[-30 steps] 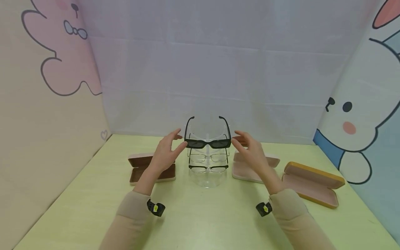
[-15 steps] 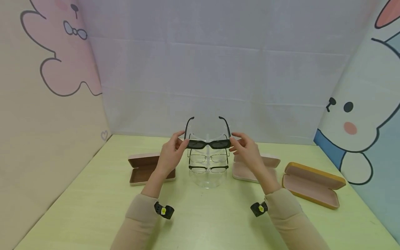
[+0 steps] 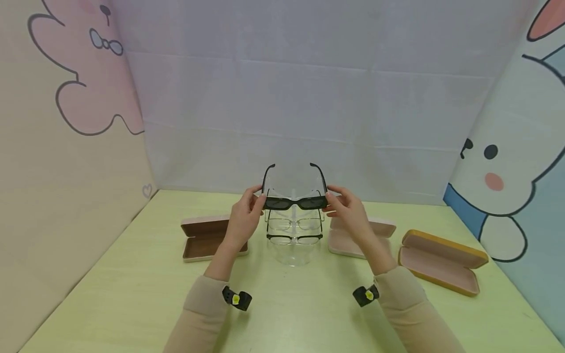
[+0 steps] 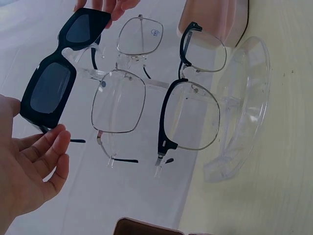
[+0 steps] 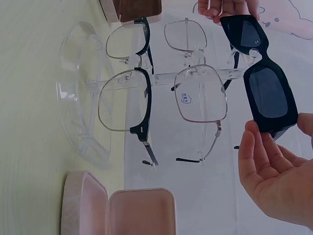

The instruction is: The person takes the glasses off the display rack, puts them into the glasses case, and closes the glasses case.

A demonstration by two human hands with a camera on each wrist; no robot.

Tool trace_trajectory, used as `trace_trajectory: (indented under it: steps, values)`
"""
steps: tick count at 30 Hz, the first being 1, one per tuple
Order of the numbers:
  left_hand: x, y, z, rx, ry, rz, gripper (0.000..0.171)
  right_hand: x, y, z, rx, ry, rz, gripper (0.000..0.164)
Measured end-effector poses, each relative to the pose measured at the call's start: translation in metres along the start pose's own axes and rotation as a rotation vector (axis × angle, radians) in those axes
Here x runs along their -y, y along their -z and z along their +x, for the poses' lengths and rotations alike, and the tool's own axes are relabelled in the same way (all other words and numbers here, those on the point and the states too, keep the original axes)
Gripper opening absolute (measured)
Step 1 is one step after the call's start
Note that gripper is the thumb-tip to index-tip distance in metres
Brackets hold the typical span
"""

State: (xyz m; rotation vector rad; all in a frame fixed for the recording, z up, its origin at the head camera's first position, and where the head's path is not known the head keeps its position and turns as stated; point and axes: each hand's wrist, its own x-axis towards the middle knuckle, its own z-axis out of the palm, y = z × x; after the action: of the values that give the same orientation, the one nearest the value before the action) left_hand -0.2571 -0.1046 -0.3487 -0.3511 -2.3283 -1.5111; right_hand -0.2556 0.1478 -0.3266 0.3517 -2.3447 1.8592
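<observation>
Black sunglasses [image 3: 295, 203] with dark lenses sit at the top of a clear display stand [image 3: 293, 260], temples spread toward the back. My left hand [image 3: 244, 215] pinches their left end between thumb and fingers. At the right end, my right hand [image 3: 350, 213] pinches the frame the same way; its thumb lies on the front in the right wrist view. Below them on the stand hang thin metal-rimmed glasses [image 4: 119, 100] and, lowest, black half-rim glasses [image 4: 166, 117]. Whether the sunglasses still touch the stand is hard to tell.
An open case with brown lining [image 3: 205, 247] stands left of the stand, partly behind my left forearm. Right of it are an open pale pink case [image 3: 344, 243] and an open yellow case [image 3: 441, 264]. A white cloth [image 3: 291, 108] hangs behind the table.
Both hands have closed in from the sides and now grip the ends of the sunglasses. The sunglasses have shifted very slightly to the right. The other glasses and cases stay put.
</observation>
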Motion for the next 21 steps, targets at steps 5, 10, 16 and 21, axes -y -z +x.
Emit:
trace_trajectory:
  steps: [5, 10, 16, 21]
  values:
    - [-0.006, 0.0, -0.001, -0.01, -0.01, -0.006, 0.037, 0.006, 0.003, -0.004, 0.004, 0.007, 0.021, 0.044]
    - [-0.016, 0.001, -0.007, -0.018, -0.037, -0.03, 0.04, 0.014, 0.008, -0.013, 0.004, 0.024, 0.075, 0.045]
    - [-0.026, 0.001, -0.014, -0.03, -0.085, -0.036, 0.039, 0.019, 0.014, -0.024, 0.013, 0.055, 0.15, 0.044]
    - [-0.034, -0.002, -0.022, -0.03, -0.105, -0.057, 0.038, 0.021, 0.018, -0.034, -0.007, 0.075, 0.204, 0.044]
